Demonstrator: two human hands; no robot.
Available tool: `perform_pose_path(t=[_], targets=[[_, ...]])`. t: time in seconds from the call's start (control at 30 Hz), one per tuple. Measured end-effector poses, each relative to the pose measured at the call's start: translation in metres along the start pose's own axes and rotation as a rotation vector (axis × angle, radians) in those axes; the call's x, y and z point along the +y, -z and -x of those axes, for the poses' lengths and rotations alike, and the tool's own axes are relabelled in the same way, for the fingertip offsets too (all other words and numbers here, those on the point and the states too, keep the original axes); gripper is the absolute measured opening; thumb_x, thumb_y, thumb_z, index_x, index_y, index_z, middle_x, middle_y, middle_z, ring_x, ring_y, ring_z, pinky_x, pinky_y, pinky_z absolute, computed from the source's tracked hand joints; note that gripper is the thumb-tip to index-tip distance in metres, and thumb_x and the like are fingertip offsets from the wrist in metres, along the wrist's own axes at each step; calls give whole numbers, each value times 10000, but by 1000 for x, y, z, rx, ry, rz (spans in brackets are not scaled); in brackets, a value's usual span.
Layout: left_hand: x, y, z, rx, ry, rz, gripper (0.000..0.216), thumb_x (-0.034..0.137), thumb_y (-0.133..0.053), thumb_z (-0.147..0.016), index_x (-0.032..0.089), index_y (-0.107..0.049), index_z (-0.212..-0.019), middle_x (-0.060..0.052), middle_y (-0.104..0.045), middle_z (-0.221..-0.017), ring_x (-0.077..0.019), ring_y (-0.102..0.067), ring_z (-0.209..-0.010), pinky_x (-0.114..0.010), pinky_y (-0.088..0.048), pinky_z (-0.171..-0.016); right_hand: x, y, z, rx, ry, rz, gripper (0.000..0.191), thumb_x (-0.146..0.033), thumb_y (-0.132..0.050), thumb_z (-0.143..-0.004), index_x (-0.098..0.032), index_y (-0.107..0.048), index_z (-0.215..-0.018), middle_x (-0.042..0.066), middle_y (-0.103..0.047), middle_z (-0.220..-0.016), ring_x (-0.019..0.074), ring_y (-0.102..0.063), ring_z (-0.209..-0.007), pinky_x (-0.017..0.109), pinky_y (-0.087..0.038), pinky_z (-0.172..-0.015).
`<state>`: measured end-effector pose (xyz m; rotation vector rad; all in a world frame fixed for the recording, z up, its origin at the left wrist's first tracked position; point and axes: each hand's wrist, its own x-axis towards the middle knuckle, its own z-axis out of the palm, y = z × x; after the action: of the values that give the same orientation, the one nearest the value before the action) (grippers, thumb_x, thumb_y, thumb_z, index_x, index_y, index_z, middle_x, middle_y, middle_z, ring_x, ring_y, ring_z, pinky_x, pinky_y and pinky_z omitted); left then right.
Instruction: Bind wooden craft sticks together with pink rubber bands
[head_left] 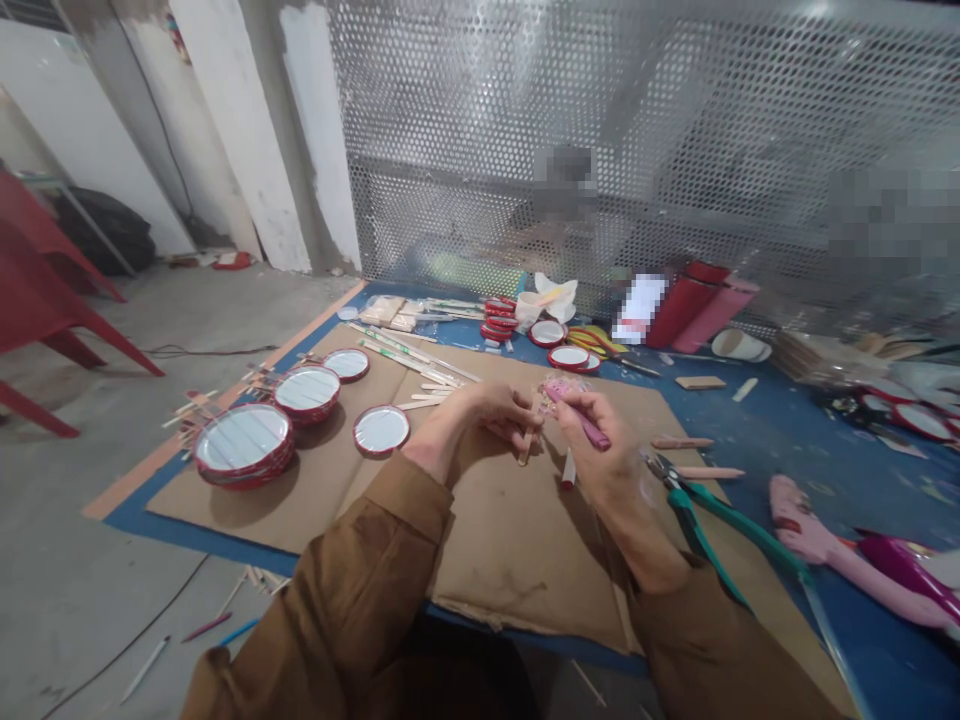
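Note:
My left hand [499,412] pinches a small wooden craft stick [525,448], its lower end pointing down at the cardboard. In my right hand [600,450] is a pink utility knife [589,424], angled toward the stick; its blade is too small to make out. Small shavings [562,388] lie just beyond both hands. A short pale rod with a red end [568,472] rests beside my right hand. To the left, a red-rimmed round lid [381,429] lies flat near several craft sticks [435,393]. Green-handled pliers [686,490] lie right of my right wrist.
Banjo-like round pieces [244,440] with stick necks line the cardboard's [517,570] left side. A pink glue gun [814,530] and pencils [705,473] lie at right. Red lids [499,322], a lit phone [640,308] and a red bottle [684,305] stand before a perforated metal panel [465,140].

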<state>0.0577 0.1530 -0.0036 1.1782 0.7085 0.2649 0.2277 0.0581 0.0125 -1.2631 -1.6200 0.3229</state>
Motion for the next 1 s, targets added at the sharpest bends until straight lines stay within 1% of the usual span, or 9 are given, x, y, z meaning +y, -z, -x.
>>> perform_pose_path(t=[0.13,0.27,0.33,0.4,0.47,0.5,0.7,0.87,1.0], targets=[[5,-4,4,28,31,-24,335,293,-911,-729,142,-613,-753,-43,-725,-652,-151,-721,-587,-260,-583,-682,-2,1,0,-15,-25,2,262,-472,-599,-926,-224,-681,-948,59,-750,-907,218,-679,-807,369,-538,-789],[9,-6,6,92,36,-62,275,262,-891,-748,143,-645,-777,-3,-697,-625,-124,-683,-535,-239,-561,-645,0,1,1,73,-70,-28,302,-523,-591,-924,-231,-670,-921,71,-755,-914,242,-691,-861,371,-541,-773],[10,-6,5,92,30,-83,249,265,-862,-777,142,-646,-790,7,-670,-585,-127,-660,-497,-249,-553,-619,1,1,1,85,-80,-26,305,-532,-595,-916,-236,-662,-884,68,-755,-887,248,-692,-868,368,-537,-769],[10,-6,5,46,29,-92,258,293,-845,-794,139,-638,-796,-2,-656,-559,-149,-665,-495,-276,-563,-619,0,1,1,68,-74,-14,298,-522,-594,-914,-237,-667,-871,60,-752,-862,240,-687,-841,363,-532,-767],[11,-7,6,-6,29,-88,270,320,-835,-804,138,-636,-814,-28,-678,-578,-172,-688,-524,-308,-583,-646,-3,1,1,49,-61,-7,286,-505,-590,-915,-236,-675,-870,46,-741,-836,224,-676,-794,352,-528,-758],[11,-7,6,-14,27,-87,275,328,-832,-806,139,-633,-818,-38,-689,-591,-176,-695,-536,-315,-589,-658,-4,1,0,34,-59,-8,278,-494,-589,-915,-235,-678,-872,41,-737,-830,216,-671,-776,346,-527,-752],[12,-10,9,35,36,-122,305,353,-831,-817,150,-605,-787,-33,-712,-616,-142,-714,-583,-238,-563,-667,-9,1,-1,-8,-45,-21,259,-463,-586,-906,-223,-668,-851,27,-710,-787,196,-648,-726,325,-513,-708],[14,-11,10,75,35,-112,294,326,-847,-801,146,-617,-775,-23,-702,-615,-128,-698,-562,-230,-552,-668,-9,0,-1,-10,-35,-4,239,-449,-597,-898,-228,-682,-869,36,-727,-805,206,-645,-743,337,-507,-719],[13,-10,10,75,43,-112,299,324,-869,-778,145,-630,-780,-17,-699,-622,-126,-691,-560,-241,-554,-678,-12,-1,0,-17,-29,-13,237,-452,-591,-916,-239,-677,-856,28,-716,-809,205,-640,-744,341,-507,-727]])
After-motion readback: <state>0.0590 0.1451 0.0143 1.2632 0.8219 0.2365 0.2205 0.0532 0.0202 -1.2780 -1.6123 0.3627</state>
